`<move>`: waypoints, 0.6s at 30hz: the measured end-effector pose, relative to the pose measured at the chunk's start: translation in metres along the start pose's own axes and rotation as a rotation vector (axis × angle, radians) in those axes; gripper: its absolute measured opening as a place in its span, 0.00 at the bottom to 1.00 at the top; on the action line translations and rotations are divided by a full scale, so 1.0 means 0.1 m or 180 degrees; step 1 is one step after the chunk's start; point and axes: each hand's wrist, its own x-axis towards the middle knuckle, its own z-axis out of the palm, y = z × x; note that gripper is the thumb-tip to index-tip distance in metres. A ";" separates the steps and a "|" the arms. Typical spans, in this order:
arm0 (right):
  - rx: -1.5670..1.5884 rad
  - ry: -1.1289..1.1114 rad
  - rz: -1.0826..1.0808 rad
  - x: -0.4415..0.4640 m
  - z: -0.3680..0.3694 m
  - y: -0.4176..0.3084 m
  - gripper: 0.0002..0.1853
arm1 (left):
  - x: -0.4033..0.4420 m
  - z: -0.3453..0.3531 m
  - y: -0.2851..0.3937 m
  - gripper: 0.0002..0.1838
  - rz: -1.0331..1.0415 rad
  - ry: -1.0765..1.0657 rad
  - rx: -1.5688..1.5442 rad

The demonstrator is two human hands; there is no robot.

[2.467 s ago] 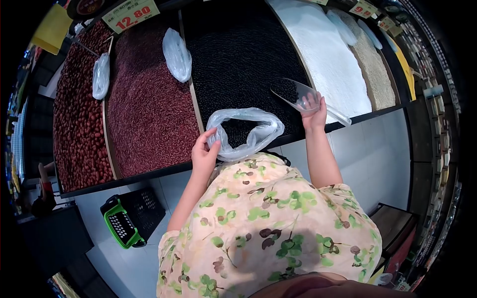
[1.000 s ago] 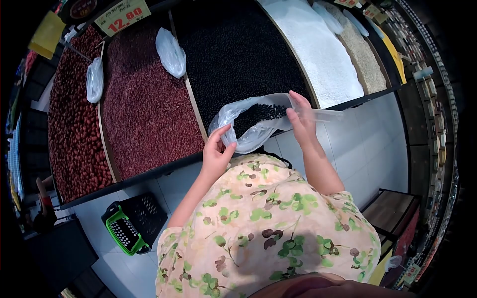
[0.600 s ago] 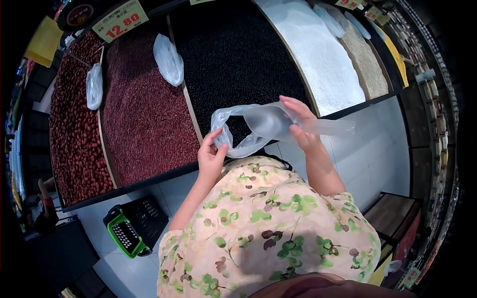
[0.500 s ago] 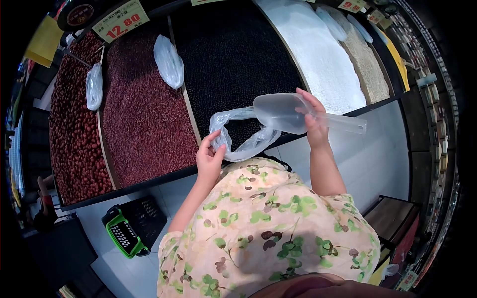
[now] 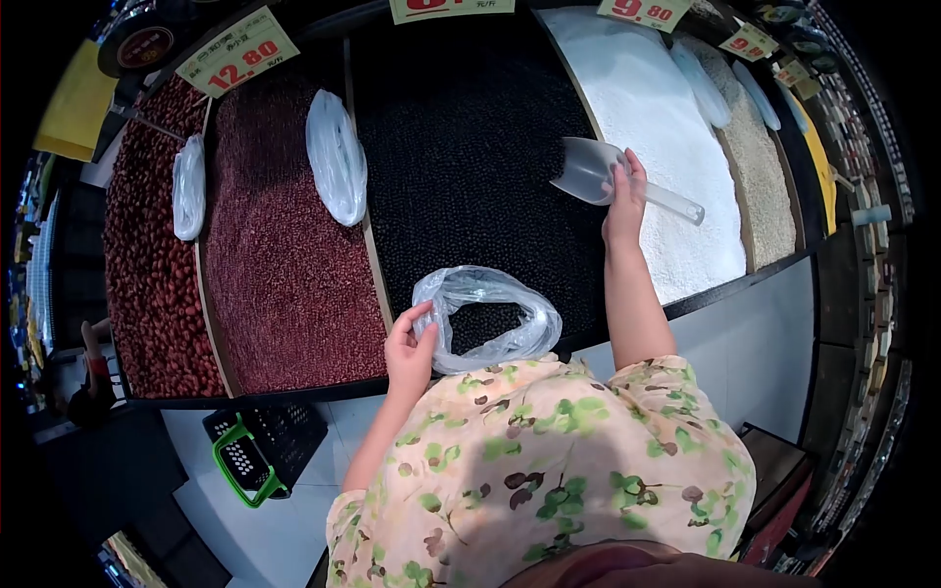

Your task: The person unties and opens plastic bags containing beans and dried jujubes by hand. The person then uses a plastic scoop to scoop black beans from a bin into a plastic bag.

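Note:
My left hand (image 5: 410,351) grips the left rim of a clear plastic bag (image 5: 541,338), whose mouth gapes upward with dark beans inside. It is close to my body, at the front edge of the black bean bin. My right hand (image 5: 624,201) holds a translucent plastic scoop (image 5: 586,169) where its bowl meets the handle. The scoop points left over the black beans (image 5: 461,147), its handle reaching right over a white grain bin (image 5: 667,127). No beans show in the scoop; whether its lip touches those below, I cannot tell.
Left of the black beans are small red beans (image 5: 289,284) and red dates (image 5: 152,314). Bunched plastic bags (image 5: 336,157) hang there. Price signs (image 5: 238,54) line the back. A black basket with a green handle (image 5: 257,456) stands on the floor at left.
The scoop has moved from above the bag's mouth, away from my body, to over the black beans. My left hand still has the bag. The view has shifted toward the back of the bins.

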 end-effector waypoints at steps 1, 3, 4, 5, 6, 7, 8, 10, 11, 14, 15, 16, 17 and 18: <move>0.0001 -0.0060 0.0015 0.09 0.07 0.10 0.25 | 0.02 0.01 0.00 0.17 -0.0070 0.0038 0.0076; -0.0013 -0.0158 0.0129 0.15 0.19 0.19 0.25 | 0.06 0.03 -0.03 0.17 -0.0205 0.0080 0.0055; 0.0018 -0.0156 0.0132 0.18 0.22 0.21 0.25 | 0.08 0.05 -0.03 0.17 -0.0276 0.0097 0.0039; 0.0045 -0.0154 0.0130 0.20 0.23 0.24 0.25 | 0.10 0.06 -0.03 0.17 -0.0328 0.0127 -0.0041; 0.0069 -0.0155 0.0126 0.22 0.24 0.28 0.25 | 0.11 0.08 -0.01 0.16 -0.0378 0.0161 -0.0126; 0.0100 -0.0142 0.0157 0.26 0.20 0.34 0.26 | 0.12 0.10 0.02 0.16 -0.0422 0.0197 -0.0215; 0.0266 -0.0150 0.0295 0.26 0.17 0.37 0.25 | 0.13 0.11 0.02 0.16 -0.0435 0.0215 -0.0209; 0.0606 -0.0157 0.0541 0.27 0.14 0.37 0.25 | 0.14 0.11 0.04 0.15 -0.0429 0.0239 -0.0205; 0.0615 -0.0168 0.0568 0.26 0.12 0.39 0.25 | 0.14 0.12 0.06 0.15 -0.0458 0.0245 -0.0229; 0.0825 -0.0117 0.0742 0.19 0.07 0.42 0.26 | 0.11 0.12 0.02 0.15 -0.0318 0.0232 -0.0184; 0.0983 -0.0102 0.0870 0.15 0.05 0.42 0.26 | 0.10 0.12 0.02 0.15 -0.0291 0.0193 -0.0141; 0.1144 -0.0090 0.0998 0.10 0.03 0.41 0.26 | 0.08 0.12 0.02 0.15 -0.0262 0.0156 -0.0097; 0.1304 -0.0079 0.1129 0.05 0.01 0.40 0.25 | 0.05 0.11 0.02 0.15 -0.0234 0.0121 -0.0052; 0.1390 -0.0102 0.1238 0.00 -0.01 0.40 0.25 | 0.03 0.09 0.02 0.15 -0.0253 0.0072 -0.0011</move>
